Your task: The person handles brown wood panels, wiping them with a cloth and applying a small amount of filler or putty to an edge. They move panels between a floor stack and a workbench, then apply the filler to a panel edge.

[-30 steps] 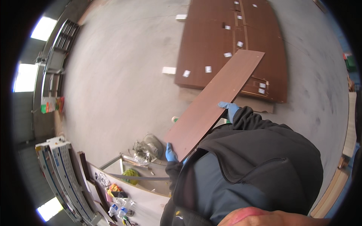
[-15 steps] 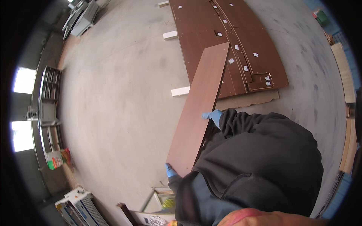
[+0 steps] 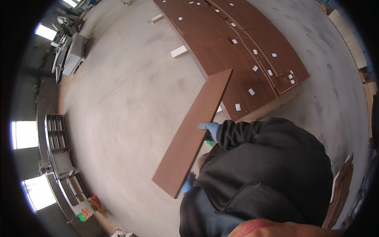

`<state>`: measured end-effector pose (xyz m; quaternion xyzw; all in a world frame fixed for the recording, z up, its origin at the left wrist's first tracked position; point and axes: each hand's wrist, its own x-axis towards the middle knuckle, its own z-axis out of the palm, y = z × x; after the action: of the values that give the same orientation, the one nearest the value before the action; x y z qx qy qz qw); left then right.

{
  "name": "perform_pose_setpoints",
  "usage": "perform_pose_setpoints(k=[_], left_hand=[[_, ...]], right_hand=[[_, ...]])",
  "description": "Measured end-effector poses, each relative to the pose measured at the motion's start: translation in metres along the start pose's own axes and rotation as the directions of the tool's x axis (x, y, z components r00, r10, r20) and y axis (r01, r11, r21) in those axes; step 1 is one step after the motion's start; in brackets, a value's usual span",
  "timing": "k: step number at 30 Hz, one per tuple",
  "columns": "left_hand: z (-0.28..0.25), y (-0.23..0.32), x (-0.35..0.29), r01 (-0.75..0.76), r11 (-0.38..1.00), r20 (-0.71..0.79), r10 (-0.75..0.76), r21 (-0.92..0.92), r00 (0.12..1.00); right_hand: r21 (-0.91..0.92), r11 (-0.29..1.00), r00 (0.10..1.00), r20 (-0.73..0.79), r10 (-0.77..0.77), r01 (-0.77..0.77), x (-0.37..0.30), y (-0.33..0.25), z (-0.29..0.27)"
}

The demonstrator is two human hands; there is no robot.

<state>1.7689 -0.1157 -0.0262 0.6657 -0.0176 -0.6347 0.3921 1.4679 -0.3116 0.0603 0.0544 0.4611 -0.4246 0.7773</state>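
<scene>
Nearest, across the lower right of the frame, is the person's dark jacket [image 3: 272, 158]. From its sleeve the right hand [image 3: 211, 129], in a blue glove, grasps the long brown board [image 3: 193, 136] by its right edge near the middle, fingers laid over the upper face. The left hand [image 3: 188, 183], also gloved, shows only in part beside the same edge, close to the board's lower end; how tightly it is closed cannot be told. A small green thing [image 3: 209, 143] peeks out just below the right hand.

The board slants through the centre of the frame, lower end toward the bottom, upper end overlapping the near corner of the brown panels [image 3: 213, 51]; whether it touches them is unclear. By the look of it, lifting the board is done and setting it down is not. The panels already lie flat in the upper right, spread with small white labels [image 3: 251, 91]; no label shows on the board's upper face.

White blocks [image 3: 179, 51] stick out from the panels' left side onto the grey floor [image 3: 118, 130]. Farther off, a bag [image 3: 87, 209] stands at lower left, a rack [image 3: 55, 130] at the left edge, and a pale machine [image 3: 73, 55] at upper left.
</scene>
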Motion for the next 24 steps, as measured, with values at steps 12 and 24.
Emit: perform_pose_setpoints(k=[12,24], left_hand=[[0.169,0.361,0.122,0.045,0.906,0.53,0.205,-0.421,0.823],[0.266,0.579,0.324,-0.1,0.985,0.759,0.17,-0.139,0.629]], right_hand=[[0.199,0.944,0.945,0.145,-0.293,0.262,0.164,-0.029,0.236],[0.337,0.856,0.92,-0.152,-0.362,0.393,0.279,-0.185,0.311]])
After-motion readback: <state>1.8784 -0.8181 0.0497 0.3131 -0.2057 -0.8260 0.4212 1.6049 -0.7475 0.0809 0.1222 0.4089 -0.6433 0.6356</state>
